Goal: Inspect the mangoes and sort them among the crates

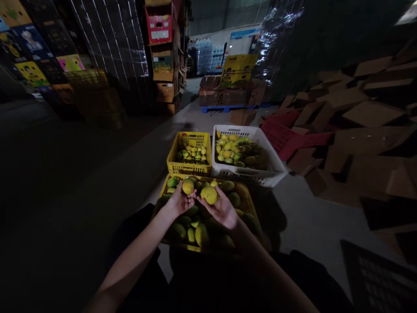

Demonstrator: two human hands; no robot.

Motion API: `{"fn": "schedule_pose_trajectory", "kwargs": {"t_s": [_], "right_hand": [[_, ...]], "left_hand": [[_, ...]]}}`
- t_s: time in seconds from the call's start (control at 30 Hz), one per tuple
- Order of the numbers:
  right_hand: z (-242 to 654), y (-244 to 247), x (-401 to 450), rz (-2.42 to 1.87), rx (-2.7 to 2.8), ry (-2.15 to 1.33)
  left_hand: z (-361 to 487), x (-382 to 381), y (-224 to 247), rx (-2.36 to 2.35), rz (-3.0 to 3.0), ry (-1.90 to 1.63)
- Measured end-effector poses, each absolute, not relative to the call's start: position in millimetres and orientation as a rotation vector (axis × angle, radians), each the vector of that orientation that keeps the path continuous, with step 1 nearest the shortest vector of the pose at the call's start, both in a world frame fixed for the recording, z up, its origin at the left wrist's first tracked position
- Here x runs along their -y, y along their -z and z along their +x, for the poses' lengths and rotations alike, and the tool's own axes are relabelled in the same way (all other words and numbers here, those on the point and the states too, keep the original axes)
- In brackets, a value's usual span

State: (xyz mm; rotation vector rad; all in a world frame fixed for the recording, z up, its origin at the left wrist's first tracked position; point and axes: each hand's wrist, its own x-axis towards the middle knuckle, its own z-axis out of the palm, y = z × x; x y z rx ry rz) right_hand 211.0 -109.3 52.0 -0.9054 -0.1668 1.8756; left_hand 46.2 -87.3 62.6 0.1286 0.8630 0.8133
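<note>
My left hand (181, 201) holds a yellow fruit (188, 186) between thumb and fingers. In my right hand (223, 209) is a larger yellow fruit (209, 195), close beside the first. Both hands are above a wide yellow crate (252, 204) with several green and yellow fruits in it, some hidden by my hands and arms. Beyond it on the left stands a smaller yellow crate (189, 168) holding small yellow-green fruits. A white crate (275, 163) with several yellow and green fruits stands to the right of that one.
A red crate (283, 132) and a heap of cardboard boxes (368, 148) lie at the right. Farther back, a blue pallet (224, 109) bears boxes. Stacked cartons (164, 65) rise behind on the left. A dark crate (384, 278) is at the lower right.
</note>
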Motion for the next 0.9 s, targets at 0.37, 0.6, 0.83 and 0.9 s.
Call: {"fn": "schedule_pose_trajectory", "kwargs": {"t_s": [0.37, 0.6, 0.83, 0.9], "right_hand": [[210.2, -58.3, 116.1, -1.213, 1.104, -0.790], [218.9, -65.0, 115.4, -1.164, 1.155, -0.723], [224.4, -75.6, 114.9, -1.016, 0.865, -1.301], [225.3, -80.2, 116.6, -0.932, 0.733, -1.484]], "left_hand": [[41.6, 91.3, -66.5, -1.070, 1.013, -1.459], [40.7, 95.5, -77.7, -0.946, 0.868, -1.465], [42.2, 92.4, -81.4, -0.860, 0.768, -1.382], [40.7, 93.4, -84.3, -0.765, 0.698, -1.307]]}}
